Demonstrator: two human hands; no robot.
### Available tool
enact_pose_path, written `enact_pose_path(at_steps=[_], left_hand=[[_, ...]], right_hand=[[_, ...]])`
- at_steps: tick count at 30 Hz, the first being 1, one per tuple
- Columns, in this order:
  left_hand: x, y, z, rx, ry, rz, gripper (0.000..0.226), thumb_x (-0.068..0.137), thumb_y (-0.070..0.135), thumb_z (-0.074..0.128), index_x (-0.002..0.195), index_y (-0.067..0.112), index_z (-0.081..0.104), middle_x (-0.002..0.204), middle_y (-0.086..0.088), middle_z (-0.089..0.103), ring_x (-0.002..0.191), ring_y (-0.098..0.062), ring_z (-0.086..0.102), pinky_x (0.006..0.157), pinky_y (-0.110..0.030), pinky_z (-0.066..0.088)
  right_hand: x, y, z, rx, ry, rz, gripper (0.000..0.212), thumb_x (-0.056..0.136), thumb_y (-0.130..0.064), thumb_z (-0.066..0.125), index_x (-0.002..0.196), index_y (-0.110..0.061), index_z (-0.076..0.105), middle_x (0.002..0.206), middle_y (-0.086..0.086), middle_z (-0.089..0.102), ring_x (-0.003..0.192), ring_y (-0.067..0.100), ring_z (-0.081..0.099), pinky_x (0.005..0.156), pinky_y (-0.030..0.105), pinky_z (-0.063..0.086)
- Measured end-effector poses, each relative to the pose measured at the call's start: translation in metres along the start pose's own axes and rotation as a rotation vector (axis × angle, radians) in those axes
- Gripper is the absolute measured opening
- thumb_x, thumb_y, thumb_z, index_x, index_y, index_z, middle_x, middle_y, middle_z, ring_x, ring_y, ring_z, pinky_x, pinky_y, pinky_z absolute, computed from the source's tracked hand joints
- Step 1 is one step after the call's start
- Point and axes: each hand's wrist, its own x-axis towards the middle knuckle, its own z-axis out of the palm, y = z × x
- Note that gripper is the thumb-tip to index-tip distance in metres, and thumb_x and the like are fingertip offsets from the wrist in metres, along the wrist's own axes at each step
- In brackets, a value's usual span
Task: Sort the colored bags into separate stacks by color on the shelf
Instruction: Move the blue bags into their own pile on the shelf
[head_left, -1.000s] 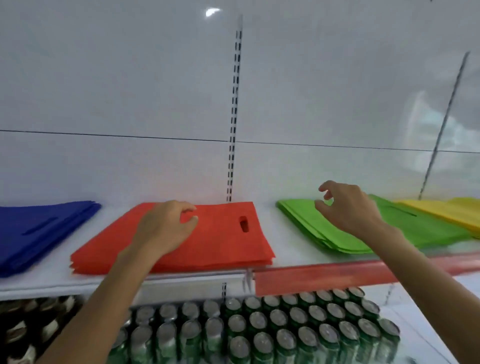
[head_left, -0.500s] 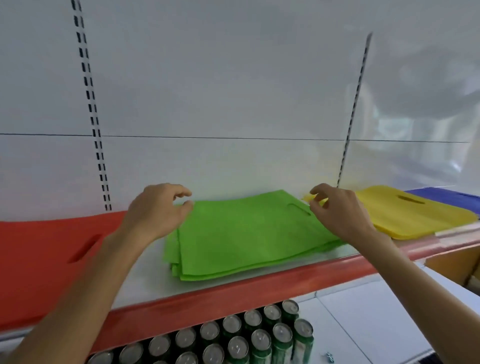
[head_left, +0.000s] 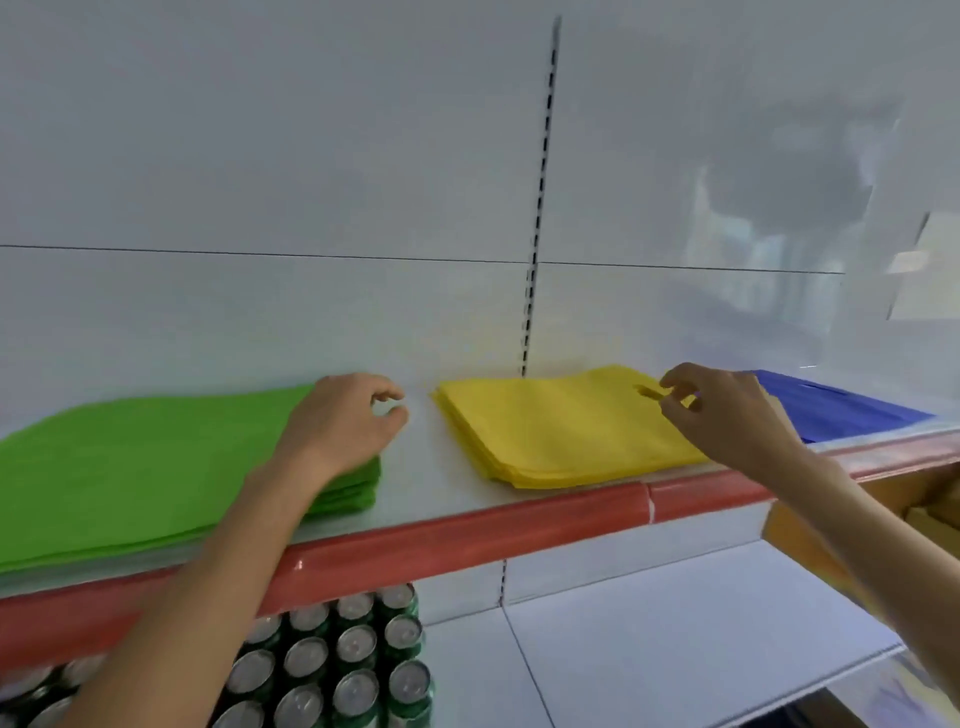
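Left hand (head_left: 337, 426) hovers over the shelf (head_left: 415, 483), its palm above the right end of the green stack (head_left: 156, 467). The fingers (head_left: 382, 388) are loosely curled, with the forefinger and thumb bent towards each other and a small gap between them. Nothing is in that hand. The fingertips reach past the green edge, over the bare white shelf, and the yellow stack (head_left: 561, 426) lies just to their right, apart from them.

Over on the other side, the right hand (head_left: 727, 415) is above the far right corner of the yellow stack. Its fingers (head_left: 670, 382) are curled, and the tips sit right at the handle slot (head_left: 647, 391) in the top yellow bag. A sliver of yellow shows between the fingers and the thumb, but the blur makes it impossible to tell whether the hand actually has hold of the bag.

Behind that hand's knuckles, to the right, lies the blue stack (head_left: 841, 405), flat on the same shelf. Below both wrists runs the red strip (head_left: 467, 540) along the shelf front. Under the left forearm, green cans (head_left: 353, 649) stand packed in rows.
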Motion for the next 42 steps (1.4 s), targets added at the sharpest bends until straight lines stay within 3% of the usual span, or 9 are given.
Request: enact_pose_path(at_steps=[3, 7, 12, 16, 23, 27, 33, 37, 42], left_hand=[[0.007, 0.047, 0.025, -0.040, 0.009, 0.008, 0.032, 0.084, 0.033, 0.058, 0.109, 0.016, 0.069, 0.111, -0.002, 0.068, 0.104, -0.020, 0.060, 0.093, -0.035, 0.046], [0.014, 0.099, 0.060, -0.019, 0.000, 0.018, 0.029, 0.087, 0.028, 0.059, 0.112, 0.018, 0.067, 0.117, 0.000, 0.065, 0.109, -0.019, 0.057, 0.095, -0.037, 0.044], [0.032, 0.165, 0.103, -0.007, -0.012, 0.107, 0.030, 0.089, 0.030, 0.055, 0.116, 0.022, 0.064, 0.123, 0.003, 0.061, 0.115, -0.017, 0.053, 0.097, -0.035, 0.042], [0.038, 0.223, 0.137, 0.024, -0.069, 0.141, 0.031, 0.091, 0.032, 0.052, 0.119, 0.024, 0.061, 0.126, 0.001, 0.057, 0.118, -0.018, 0.049, 0.095, -0.032, 0.041], [0.070, 0.311, 0.208, -0.113, 0.071, 0.112, 0.030, 0.088, 0.028, 0.055, 0.116, 0.021, 0.063, 0.116, 0.003, 0.064, 0.107, -0.016, 0.057, 0.095, -0.036, 0.045], [0.084, 0.362, 0.262, -0.136, -0.019, 0.151, 0.032, 0.089, 0.023, 0.055, 0.119, 0.015, 0.062, 0.115, -0.002, 0.064, 0.105, -0.015, 0.058, 0.094, -0.029, 0.044], [0.111, 0.378, 0.318, 0.134, -0.180, -0.090, 0.040, 0.093, 0.037, 0.047, 0.129, 0.020, 0.053, 0.132, -0.005, 0.053, 0.123, -0.022, 0.046, 0.100, -0.033, 0.039], [0.123, 0.386, 0.334, 0.350, -0.242, -0.215, 0.053, 0.090, 0.055, 0.042, 0.133, 0.025, 0.047, 0.135, -0.008, 0.048, 0.124, -0.028, 0.041, 0.098, -0.036, 0.036], [0.124, 0.384, 0.342, 0.272, -0.188, -0.270, 0.058, 0.085, 0.056, 0.051, 0.134, 0.026, 0.046, 0.125, -0.007, 0.050, 0.118, -0.025, 0.043, 0.094, -0.032, 0.038]], right_hand=[[0.020, 0.055, -0.019, -0.007, 0.001, 0.021, 0.024, 0.090, -0.022, 0.052, 0.110, -0.020, 0.064, 0.103, 0.002, 0.068, 0.095, 0.030, 0.059, 0.070, 0.033, 0.042], [0.032, 0.109, -0.027, -0.002, -0.006, 0.019, 0.024, 0.090, -0.024, 0.051, 0.112, -0.021, 0.063, 0.104, -0.002, 0.067, 0.095, 0.028, 0.059, 0.074, 0.034, 0.044], [0.043, 0.176, -0.027, -0.001, 0.006, 0.061, 0.026, 0.091, -0.025, 0.053, 0.114, -0.021, 0.062, 0.105, -0.003, 0.067, 0.097, 0.024, 0.060, 0.082, 0.036, 0.048], [0.061, 0.227, -0.036, -0.011, -0.061, 0.086, 0.025, 0.091, -0.024, 0.052, 0.114, -0.021, 0.062, 0.105, -0.001, 0.067, 0.095, 0.026, 0.060, 0.079, 0.034, 0.047], [0.136, 0.321, -0.058, -0.033, -0.039, -0.038, 0.022, 0.089, -0.024, 0.056, 0.107, -0.018, 0.065, 0.101, -0.001, 0.069, 0.087, 0.029, 0.062, 0.082, 0.038, 0.051], [0.164, 0.384, -0.068, -0.051, -0.013, 0.002, 0.022, 0.088, -0.023, 0.056, 0.107, -0.017, 0.065, 0.102, 0.001, 0.069, 0.097, 0.031, 0.060, 0.087, 0.036, 0.048], [0.207, 0.442, -0.042, -0.034, -0.121, 0.011, 0.028, 0.087, -0.028, 0.060, 0.113, -0.018, 0.063, 0.107, 0.002, 0.066, 0.098, 0.029, 0.061, 0.085, 0.034, 0.046], [0.224, 0.471, -0.010, -0.035, -0.245, 0.074, 0.034, 0.086, -0.033, 0.061, 0.116, -0.017, 0.061, 0.114, 0.008, 0.064, 0.100, 0.031, 0.060, 0.083, 0.034, 0.048], [0.241, 0.482, 0.013, -0.069, -0.313, 0.090, 0.041, 0.088, -0.037, 0.061, 0.114, -0.006, 0.056, 0.114, 0.015, 0.060, 0.104, 0.034, 0.055, 0.079, 0.035, 0.042]])
